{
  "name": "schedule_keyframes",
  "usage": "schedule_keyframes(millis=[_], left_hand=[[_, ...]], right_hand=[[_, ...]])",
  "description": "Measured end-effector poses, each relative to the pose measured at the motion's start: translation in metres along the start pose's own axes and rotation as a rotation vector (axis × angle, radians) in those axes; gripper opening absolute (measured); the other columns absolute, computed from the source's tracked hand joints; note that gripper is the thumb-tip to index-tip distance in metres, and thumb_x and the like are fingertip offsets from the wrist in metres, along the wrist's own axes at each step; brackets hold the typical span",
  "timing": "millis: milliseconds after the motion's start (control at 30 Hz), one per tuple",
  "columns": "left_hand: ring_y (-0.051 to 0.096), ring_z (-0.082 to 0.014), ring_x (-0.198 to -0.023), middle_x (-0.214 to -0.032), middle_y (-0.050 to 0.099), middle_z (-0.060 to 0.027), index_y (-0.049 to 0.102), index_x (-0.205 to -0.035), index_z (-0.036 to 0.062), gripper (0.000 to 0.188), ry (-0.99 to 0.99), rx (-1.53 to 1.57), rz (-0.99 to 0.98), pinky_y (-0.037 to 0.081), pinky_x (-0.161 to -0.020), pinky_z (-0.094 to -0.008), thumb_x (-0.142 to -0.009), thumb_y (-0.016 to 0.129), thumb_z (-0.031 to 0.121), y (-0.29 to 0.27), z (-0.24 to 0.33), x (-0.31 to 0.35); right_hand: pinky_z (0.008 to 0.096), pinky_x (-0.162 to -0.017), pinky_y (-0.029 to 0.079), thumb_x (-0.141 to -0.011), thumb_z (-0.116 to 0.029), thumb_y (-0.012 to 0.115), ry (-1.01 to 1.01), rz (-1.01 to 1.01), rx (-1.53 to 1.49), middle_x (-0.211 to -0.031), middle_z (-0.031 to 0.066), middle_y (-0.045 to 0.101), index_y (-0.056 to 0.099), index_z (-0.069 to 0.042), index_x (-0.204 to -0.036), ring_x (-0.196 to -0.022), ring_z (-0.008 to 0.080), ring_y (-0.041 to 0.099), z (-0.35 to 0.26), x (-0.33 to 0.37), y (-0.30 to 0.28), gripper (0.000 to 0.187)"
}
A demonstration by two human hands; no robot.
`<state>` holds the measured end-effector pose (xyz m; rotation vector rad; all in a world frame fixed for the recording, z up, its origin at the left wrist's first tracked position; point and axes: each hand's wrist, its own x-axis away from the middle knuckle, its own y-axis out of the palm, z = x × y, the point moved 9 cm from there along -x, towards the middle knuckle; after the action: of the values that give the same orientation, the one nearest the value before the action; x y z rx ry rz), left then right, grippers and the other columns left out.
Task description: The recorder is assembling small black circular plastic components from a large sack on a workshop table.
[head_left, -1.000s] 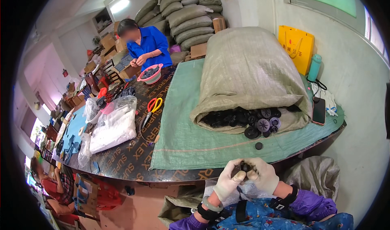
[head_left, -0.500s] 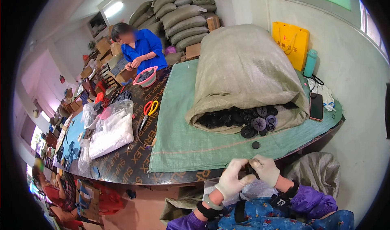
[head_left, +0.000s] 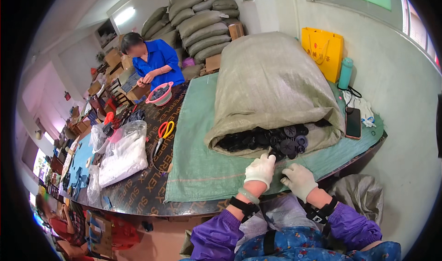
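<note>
Black discs (head_left: pixel 288 146) sit loose in a pile at the mouth of the big sack (head_left: pixel 271 81), which lies on a green sheet (head_left: pixel 193 173), mouth toward the table's (head_left: pixel 133 199) front edge. Left hand (head_left: pixel 260 172), gloved: fingers narrow, tips at the near side of the pile; can't tell if 1 disc is pinched. Right hand (head_left: pixel 299 181), also gloved: half curled above the front edge, apart from the pile; can't tell if it holds anything. Main risk: pile spills out at the lip, so a tug on a low disc could start a slide, and round parts may roll off the front edge. Gloved fingers likely cut feel, so 2 could come up together. Phone (head_left: pixel 353 123) near the right edge; a shifted sack could push it off.
</note>
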<state>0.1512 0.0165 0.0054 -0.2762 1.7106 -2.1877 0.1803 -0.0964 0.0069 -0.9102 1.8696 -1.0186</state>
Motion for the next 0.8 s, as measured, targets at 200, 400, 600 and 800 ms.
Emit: schedule_keyframes(millis=[200, 400, 600, 800], left_hand=[[0.06, -0.0331, -0.084, -0.092, 0.058, -0.011, 0.06, -0.105, 0.0115, 0.023, -0.008, 0.265, 0.27, 0.05, -0.068, -0.0394, -0.083, 0.063, 0.017, -0.025, -0.022, 0.038], [0.061, -0.0191, -0.067, -0.08, 0.062, -0.0083, 0.059, -0.101, 0.0043, 0.014, -0.256, 1.171, 0.176, 0.051, -0.061, -0.0276, -0.089, 0.061, 0.012, -0.003, -0.044, 0.08], [0.06, -0.0144, -0.072, -0.092, 0.059, -0.008, 0.051, -0.11, -0.0001, 0.021, -0.211, 1.746, -0.036, 0.052, -0.063, -0.0252, -0.093, 0.055, 0.012, 0.018, -0.014, 0.101], [0.058, -0.0115, -0.077, -0.094, 0.059, -0.0061, 0.046, -0.127, 0.0011, 0.041, -0.149, 1.692, -0.074, 0.049, -0.066, -0.0245, -0.092, 0.06, 0.018, 0.013, -0.008, 0.102]], right_hand=[[0.0424, -0.075, 0.049, -0.079, -0.024, 0.066, 0.033, 0.034, -0.111, -0.094, 0.0117, 0.058, 0.062, -0.011, -0.099, -0.091, 0.0326, 0.057, -0.005, 0.006, -0.006, 0.024], [0.0402, -0.076, 0.049, -0.081, -0.026, 0.064, -0.02, 0.123, -0.356, -0.101, 0.0124, 0.059, 0.062, -0.011, -0.106, -0.093, 0.0336, 0.058, -0.048, 0.008, -0.019, 0.029], [0.0381, -0.074, 0.05, -0.085, -0.028, 0.062, -0.107, 0.128, -0.378, -0.102, 0.0113, 0.058, 0.062, -0.01, -0.109, -0.09, 0.0308, 0.06, -0.053, 0.016, -0.018, 0.03], [0.0371, -0.077, 0.049, -0.092, -0.03, 0.054, -0.102, 0.152, -0.571, -0.105, 0.0123, 0.058, 0.06, -0.01, -0.112, -0.091, 0.032, 0.059, -0.047, 0.021, -0.013, 0.029]])
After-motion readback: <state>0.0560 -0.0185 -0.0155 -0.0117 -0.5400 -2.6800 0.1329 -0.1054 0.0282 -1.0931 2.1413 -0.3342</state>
